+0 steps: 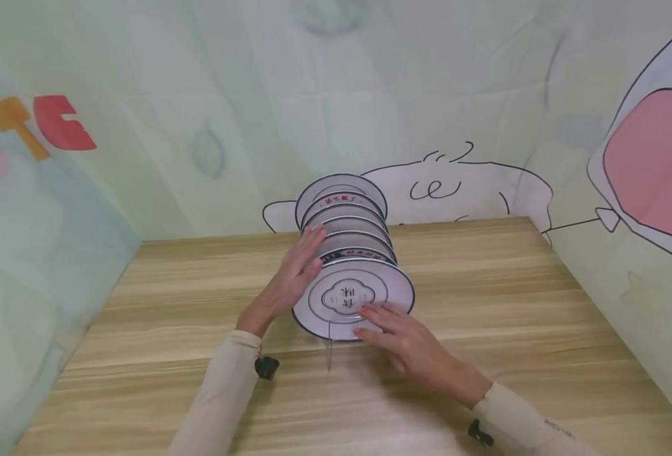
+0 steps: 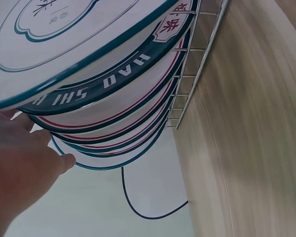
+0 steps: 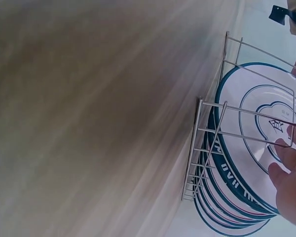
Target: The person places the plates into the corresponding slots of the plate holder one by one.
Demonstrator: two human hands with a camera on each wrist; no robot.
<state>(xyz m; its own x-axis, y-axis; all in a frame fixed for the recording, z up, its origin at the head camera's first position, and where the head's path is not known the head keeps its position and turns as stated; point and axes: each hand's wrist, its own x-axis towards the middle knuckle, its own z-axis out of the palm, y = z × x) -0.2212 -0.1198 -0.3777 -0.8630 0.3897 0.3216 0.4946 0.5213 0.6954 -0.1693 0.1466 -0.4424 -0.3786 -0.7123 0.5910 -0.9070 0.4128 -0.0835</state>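
Several white plates with dark teal rims stand on edge, one behind another, in a silver wire dish rack. The nearest plate has lettering inside a scalloped outline. Beside the row's left side is my left hand, its fingers extended along the plate rims. In the left wrist view, that hand's fingertips lie at the rims. My right hand lies at the lower right of the front plate, fingers extended across its face and by the rack's front wire. Exact contact there is hard to tell.
The rack stands on a wood-grain table. A printed cloth backdrop with cartoon drawings rises behind the plates and along the sides. A black wrist strap piece shows beneath my left sleeve.
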